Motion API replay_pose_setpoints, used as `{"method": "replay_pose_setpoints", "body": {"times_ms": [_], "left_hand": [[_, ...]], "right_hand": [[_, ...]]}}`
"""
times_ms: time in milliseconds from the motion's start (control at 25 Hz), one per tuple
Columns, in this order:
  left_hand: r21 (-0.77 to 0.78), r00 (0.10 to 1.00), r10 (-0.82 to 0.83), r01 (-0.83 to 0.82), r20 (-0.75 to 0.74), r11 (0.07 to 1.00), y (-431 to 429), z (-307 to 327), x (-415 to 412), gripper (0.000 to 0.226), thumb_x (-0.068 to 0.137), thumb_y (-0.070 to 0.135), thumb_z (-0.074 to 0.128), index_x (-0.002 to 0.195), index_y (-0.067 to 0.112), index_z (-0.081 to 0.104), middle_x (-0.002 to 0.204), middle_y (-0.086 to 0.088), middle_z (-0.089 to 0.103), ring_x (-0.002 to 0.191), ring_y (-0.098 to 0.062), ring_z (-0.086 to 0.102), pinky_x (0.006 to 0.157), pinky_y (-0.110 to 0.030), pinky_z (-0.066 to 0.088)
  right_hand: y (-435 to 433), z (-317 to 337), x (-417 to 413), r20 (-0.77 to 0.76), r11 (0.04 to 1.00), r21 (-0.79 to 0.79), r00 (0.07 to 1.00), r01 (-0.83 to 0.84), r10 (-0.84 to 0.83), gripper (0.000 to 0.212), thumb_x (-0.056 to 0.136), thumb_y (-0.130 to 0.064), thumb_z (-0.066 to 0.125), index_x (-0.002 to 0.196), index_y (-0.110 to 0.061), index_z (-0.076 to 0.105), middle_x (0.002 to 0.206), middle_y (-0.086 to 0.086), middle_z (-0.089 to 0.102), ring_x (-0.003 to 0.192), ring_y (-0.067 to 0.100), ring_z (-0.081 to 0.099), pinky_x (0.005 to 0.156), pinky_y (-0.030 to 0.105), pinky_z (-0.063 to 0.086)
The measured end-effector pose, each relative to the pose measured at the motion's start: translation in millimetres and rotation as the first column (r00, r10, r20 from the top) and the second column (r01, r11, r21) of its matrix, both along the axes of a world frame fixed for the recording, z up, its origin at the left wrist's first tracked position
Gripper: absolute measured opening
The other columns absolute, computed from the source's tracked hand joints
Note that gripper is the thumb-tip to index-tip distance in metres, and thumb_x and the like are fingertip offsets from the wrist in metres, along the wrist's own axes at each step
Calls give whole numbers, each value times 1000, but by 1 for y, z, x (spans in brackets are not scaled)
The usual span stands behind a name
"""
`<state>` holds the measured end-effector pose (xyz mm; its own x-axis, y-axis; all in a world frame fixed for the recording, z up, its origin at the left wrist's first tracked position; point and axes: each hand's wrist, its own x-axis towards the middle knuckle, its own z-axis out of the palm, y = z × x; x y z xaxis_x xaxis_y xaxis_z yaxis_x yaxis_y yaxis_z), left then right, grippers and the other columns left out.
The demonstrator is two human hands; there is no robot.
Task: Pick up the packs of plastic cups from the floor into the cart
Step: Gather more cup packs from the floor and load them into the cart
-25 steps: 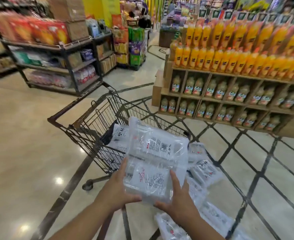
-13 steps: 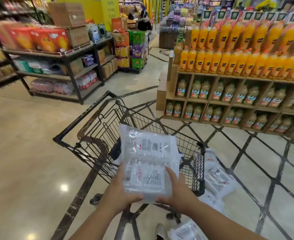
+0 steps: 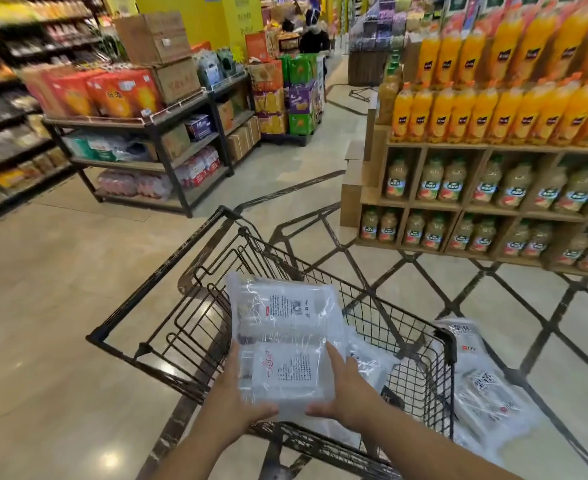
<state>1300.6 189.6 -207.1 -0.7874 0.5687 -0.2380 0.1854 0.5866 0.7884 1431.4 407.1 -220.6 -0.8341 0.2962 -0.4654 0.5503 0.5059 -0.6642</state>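
Our left hand point(image 3: 232, 407) and right hand point(image 3: 346, 393) hold a clear plastic cup pack point(image 3: 285, 341), fingers point(image 3: 334, 356) clamped on it, over the black wire cart point(image 3: 154, 277).

We saw the pack of cups point(image 3: 285, 341) wrapped in clear, glossy, crinkled plastic, as were the other packs point(image 3: 486, 389). The cart point(image 3: 157, 273) was dark wire metal, matt and scuffed. The floor point(image 3: 50, 306) was polished, reflective stone; the juice shelf point(image 3: 351, 199) matt wood.

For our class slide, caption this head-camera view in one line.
Left hand and right hand hold a pack of plastic cups over the cart; more packs lie on the floor beside it.
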Motion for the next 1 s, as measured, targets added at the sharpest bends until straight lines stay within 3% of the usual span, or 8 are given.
{"method": "replay_pose_setpoints", "body": {"times_ms": [160, 280, 400, 560, 680, 760, 840, 1000], "left_hand": [[-47, 996, -45, 49, 83, 998, 21, -14, -23, 139, 45, 34, 99, 150, 62, 12, 126, 24, 64, 113, 0, 63, 97, -37, 56], [-118, 986, -95, 111, 136, 987, 31, -28, -43, 142, 52, 37, 99, 155, 53, 3, 126, 26, 55, 109, 2, 58, 102, -28, 49], [-132, 973, -138, 163, 184, 978, 39, -44, -67, 137, 57, 33, 99, 149, 55, 0, 120, 24, 59, 105, 2, 61, 95, -18, 49], [-174, 938, -215, 268, 272, 948, 45, -52, -114, 156, 50, 49, 99, 157, 46, -15, 145, 6, 56, 122, -14, 60, 105, -35, 47], [-167, 906, -274, 340, 323, 925, 51, -55, -146, 156, 53, 52, 97, 158, 40, -18, 156, 0, 45, 138, -22, 49, 112, -34, 38], [-163, 890, -293, 366, 349, 916, 54, -59, -162, 152, 59, 49, 96, 160, 33, -17, 160, -2, 40, 142, -23, 43, 112, -33, 35], [-143, 877, -308, 381, 368, 914, 55, -67, -180, 151, 60, 48, 96, 160, 32, -16, 160, -1, 40, 142, -21, 43, 113, -33, 35], [-166, 860, -335, 422, 385, 891, 61, -80, -210, 154, 58, 54, 94, 159, 31, -19, 162, -4, 37, 143, -24, 43, 115, -35, 37]], "right_hand": [[14, -17, -11, 36, 997, -67, 998, 49, -47, 136, 73, -51, 87, 156, -45, -20, 169, 13, -14, 152, 33, 26, 121, 46, 24], [14, -29, -19, 76, 989, -100, 992, 109, -101, 134, 74, -49, 87, 156, -45, -19, 169, 13, -13, 153, 33, 24, 120, 45, 25], [14, -35, -33, 104, 981, -96, 982, 167, -157, 134, 74, -50, 87, 159, -41, -16, 168, 13, -9, 151, 32, 27, 118, 41, 29], [9, -38, -66, 114, 967, -50, 963, 251, -244, 131, 72, -52, 87, 160, -39, -9, 164, 13, 8, 145, 31, 36, 110, 35, 37], [5, -40, -89, 162, 958, -18, 947, 285, -278, 131, 72, -55, 86, 161, -36, -9, 166, 15, 5, 149, 34, 29, 110, 38, 39], [3, -42, -100, 197, 956, -7, 938, 292, -285, 130, 73, -55, 86, 161, -36, -8, 168, 15, 0, 146, 35, 33, 91, 30, 49], [1, -46, -113, 202, 952, 2, 932, 307, -301, 129, 73, -55, 86, 162, -37, -7, 167, 13, 3, 138, 34, 42, 79, 24, 50], [2, -51, -139, 217, 944, 34, 920, 328, -327, 126, 75, -52, 85, 162, -35, -5, 166, 13, 6, 142, 34, 39, 94, 30, 47]]}}
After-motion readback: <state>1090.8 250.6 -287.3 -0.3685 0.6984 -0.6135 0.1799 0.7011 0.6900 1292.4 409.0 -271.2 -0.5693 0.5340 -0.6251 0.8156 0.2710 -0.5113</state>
